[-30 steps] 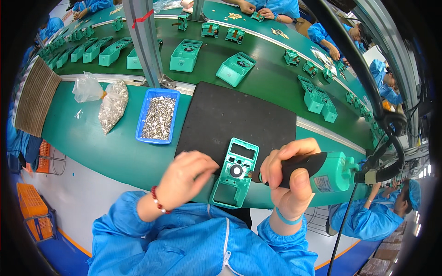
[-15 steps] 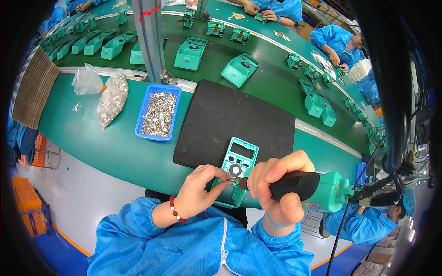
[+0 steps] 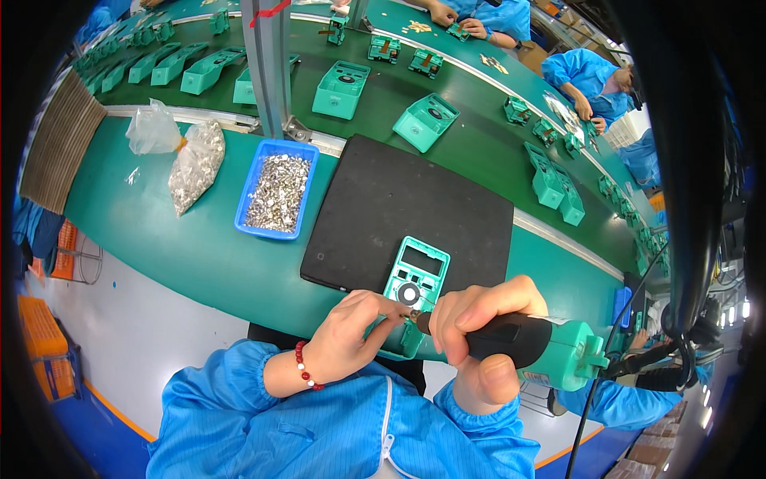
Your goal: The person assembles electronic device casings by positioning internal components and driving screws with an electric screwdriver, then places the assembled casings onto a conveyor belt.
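A green plastic housing (image 3: 433, 287) with a rectangular window and a round dark-and-white part lies open side up at the near edge of a black mat (image 3: 415, 195). In my right hand (image 3: 488, 327) is a green and black electric screwdriver (image 3: 566, 351), lying sideways with its tip pointing left at the lower part of the housing. My left hand (image 3: 345, 334) is closed in a pinch beside that tip, over the housing. Whatever small piece sits between its fingertips is too small to make out.
A blue tray (image 3: 266, 233) of small metal parts stands left of the mat, near a tied plastic bag (image 3: 195, 168). A metal post (image 3: 270, 76) rises behind. Green housings (image 3: 339, 92) sit on the conveyor (image 3: 479, 128). A cable (image 3: 592, 399) hangs at right; co-workers sit across.
Both hands stay at the housing with the screwdriver tip beside the left fingertips. My right hand and the screwdriver have shifted slightly downward; the view has tilted a little.
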Action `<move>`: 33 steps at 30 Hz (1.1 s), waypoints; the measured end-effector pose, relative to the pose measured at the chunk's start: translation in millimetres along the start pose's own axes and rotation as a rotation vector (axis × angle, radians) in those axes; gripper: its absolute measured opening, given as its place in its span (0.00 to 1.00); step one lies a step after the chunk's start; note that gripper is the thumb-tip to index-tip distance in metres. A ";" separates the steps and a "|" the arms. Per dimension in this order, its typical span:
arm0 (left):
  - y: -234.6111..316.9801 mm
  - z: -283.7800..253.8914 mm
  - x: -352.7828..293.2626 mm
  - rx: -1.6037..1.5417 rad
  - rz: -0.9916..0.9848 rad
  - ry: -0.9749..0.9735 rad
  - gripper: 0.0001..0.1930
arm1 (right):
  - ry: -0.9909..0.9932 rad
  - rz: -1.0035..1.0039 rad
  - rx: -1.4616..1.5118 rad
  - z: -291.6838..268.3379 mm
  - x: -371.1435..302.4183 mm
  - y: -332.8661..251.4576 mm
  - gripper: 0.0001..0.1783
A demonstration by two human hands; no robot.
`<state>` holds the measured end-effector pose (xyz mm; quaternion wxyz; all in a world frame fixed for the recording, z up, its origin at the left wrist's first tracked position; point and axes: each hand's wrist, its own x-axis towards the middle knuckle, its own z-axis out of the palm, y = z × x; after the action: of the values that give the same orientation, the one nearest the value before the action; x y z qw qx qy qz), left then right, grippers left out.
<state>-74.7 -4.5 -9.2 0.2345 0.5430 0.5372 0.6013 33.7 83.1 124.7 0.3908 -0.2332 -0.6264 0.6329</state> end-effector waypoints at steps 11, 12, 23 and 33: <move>-2.0 2.2 2.6 0.046 0.023 0.043 0.15 | -0.007 -0.019 0.058 -4.6 0.7 8.7 0.30; -2.9 1.8 3.6 0.045 0.043 0.041 0.16 | -0.008 -0.026 0.037 -4.1 0.8 8.3 0.30; -20.7 8.7 2.7 -0.030 0.153 0.067 0.18 | -0.022 0.015 0.027 -0.3 -0.7 4.2 0.32; -9.6 7.9 13.8 0.040 0.060 0.061 0.21 | -0.073 -0.068 0.049 -13.3 6.5 12.5 0.29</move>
<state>-74.6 13.5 -13.7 0.1887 0.5448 0.5394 0.6137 37.8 97.5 112.3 0.3945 -0.1789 -0.6320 0.6426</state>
